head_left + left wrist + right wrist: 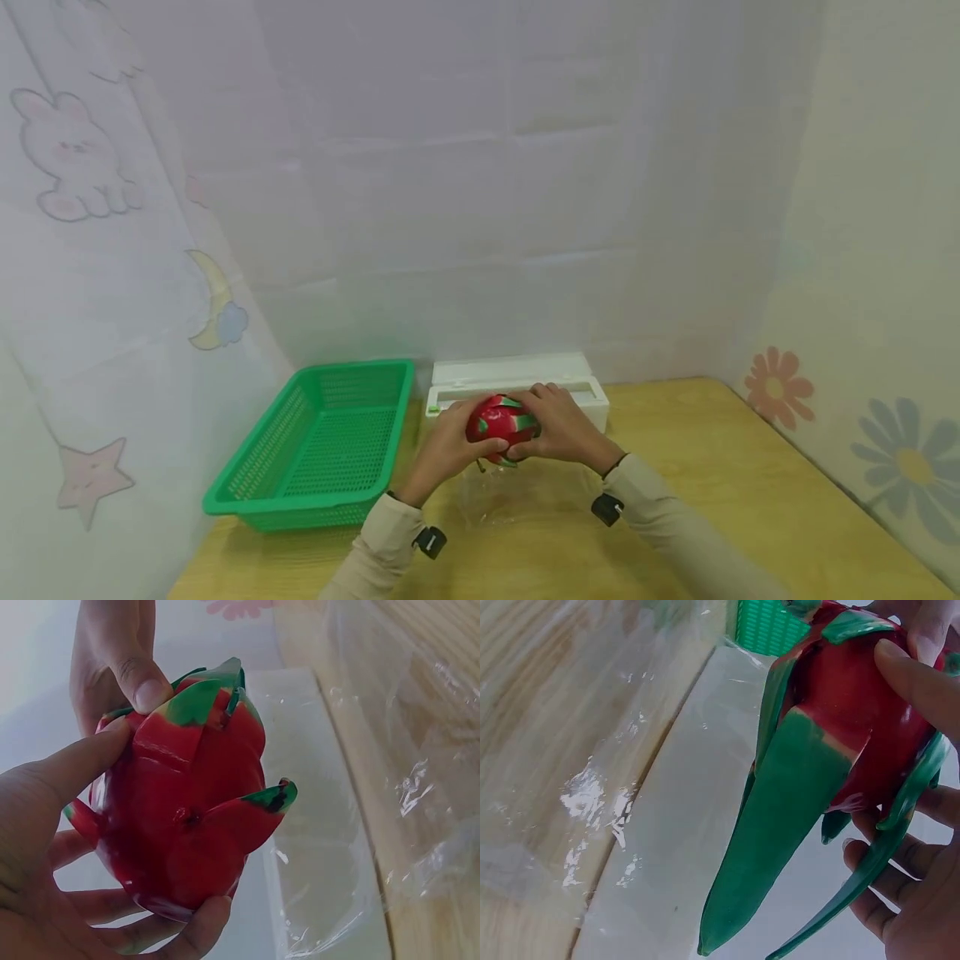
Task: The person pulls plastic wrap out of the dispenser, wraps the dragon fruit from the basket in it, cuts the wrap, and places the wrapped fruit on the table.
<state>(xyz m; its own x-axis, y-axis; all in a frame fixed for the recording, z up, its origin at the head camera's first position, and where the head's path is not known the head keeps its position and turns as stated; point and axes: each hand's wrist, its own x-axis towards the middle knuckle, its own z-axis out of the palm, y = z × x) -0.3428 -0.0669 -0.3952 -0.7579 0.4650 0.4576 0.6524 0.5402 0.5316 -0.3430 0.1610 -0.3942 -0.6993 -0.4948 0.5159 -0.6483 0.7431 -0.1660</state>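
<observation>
Both hands hold a red dragon fruit (501, 423) with green-tipped scales, raised above the table. My left hand (448, 446) grips one side, its thumb on the near face and its fingers curled round the fruit, as the left wrist view shows on the red skin (184, 817). On the other side my right hand (561, 425) grips it, thumb across the front and fingers behind. Long green leaf-like scales (780, 832) hang toward the right wrist camera. Below the hands, a clear plastic bag (517, 496) lies on the wooden table.
A green perforated basket (300, 504) stands at the left of the table (675, 467). Behind the hands is a white box-like device (596, 407) with its lid (517, 367) raised, close to the curtained back wall. Patterned cloth hangs on both sides.
</observation>
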